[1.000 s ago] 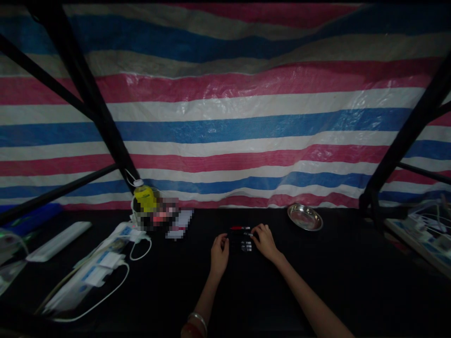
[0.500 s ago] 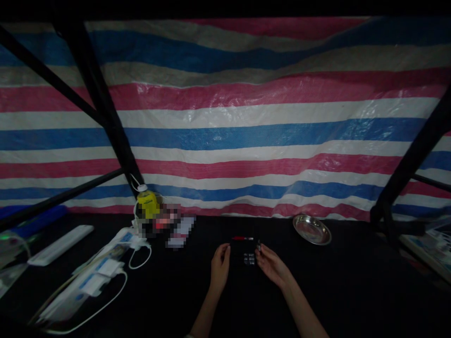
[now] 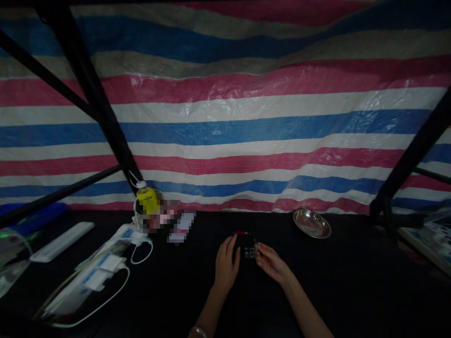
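Observation:
My left hand (image 3: 226,264) lies on the black table with its fingers stretched forward and close together, resting on a dark object I cannot make out. My right hand (image 3: 269,260) is turned palm up beside it, fingertips pinched on a small silvery piece (image 3: 256,246). Between the two hands lie a few small shiny metal pieces (image 3: 249,253). A thin red pen-like stick (image 3: 240,233) lies just beyond them. The scene is dim and the small parts are hard to read.
A round steel dish (image 3: 312,223) sits at the back right. A yellow bottle (image 3: 147,198), a white power strip with chargers and cables (image 3: 102,270) and a white bar (image 3: 61,241) are at the left. Black frame poles (image 3: 95,103) and a striped tarp (image 3: 246,126) stand behind.
My left hand has slid forward and flattened over the dark object. My right hand turned from palm down to palm up and lifted a small piece.

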A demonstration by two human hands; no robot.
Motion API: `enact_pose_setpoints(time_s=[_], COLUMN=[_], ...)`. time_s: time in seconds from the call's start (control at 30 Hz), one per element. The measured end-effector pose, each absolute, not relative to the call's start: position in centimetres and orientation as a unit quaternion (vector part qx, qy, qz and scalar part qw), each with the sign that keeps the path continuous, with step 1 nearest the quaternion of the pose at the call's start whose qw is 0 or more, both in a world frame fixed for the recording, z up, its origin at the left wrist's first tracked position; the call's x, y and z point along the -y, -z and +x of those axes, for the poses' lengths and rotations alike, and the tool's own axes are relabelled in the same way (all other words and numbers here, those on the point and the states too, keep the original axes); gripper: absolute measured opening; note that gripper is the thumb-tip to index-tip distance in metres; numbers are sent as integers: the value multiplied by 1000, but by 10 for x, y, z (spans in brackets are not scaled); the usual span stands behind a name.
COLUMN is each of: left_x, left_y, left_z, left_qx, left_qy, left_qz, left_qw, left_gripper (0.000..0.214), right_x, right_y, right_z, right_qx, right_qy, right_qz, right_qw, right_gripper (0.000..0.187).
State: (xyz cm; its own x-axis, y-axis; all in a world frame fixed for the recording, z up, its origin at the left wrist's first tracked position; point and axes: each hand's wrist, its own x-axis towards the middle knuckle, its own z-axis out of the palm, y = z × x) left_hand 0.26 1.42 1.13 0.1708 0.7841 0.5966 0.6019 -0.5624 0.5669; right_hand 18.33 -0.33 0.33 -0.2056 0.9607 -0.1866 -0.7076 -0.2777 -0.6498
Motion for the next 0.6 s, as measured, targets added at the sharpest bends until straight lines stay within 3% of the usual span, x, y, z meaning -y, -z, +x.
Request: enact_pose_setpoints(time_s=[0.23,0.6], left_x=[-9,-7], left_y=[-3,-3], left_z=[7,9], left_qx=[-393,-370], left_qy=[-397,-388], left_qz=[829,844], left_qw=[1,-14], left_gripper=[37,37], right_x=[7,9], right_y=[-3,-4], right_z=[181,178], right_qx=[260,308], right_qy=[-753,-760], right_qz=[-284,-297], right_qw=[533,489], right_gripper=[23,24])
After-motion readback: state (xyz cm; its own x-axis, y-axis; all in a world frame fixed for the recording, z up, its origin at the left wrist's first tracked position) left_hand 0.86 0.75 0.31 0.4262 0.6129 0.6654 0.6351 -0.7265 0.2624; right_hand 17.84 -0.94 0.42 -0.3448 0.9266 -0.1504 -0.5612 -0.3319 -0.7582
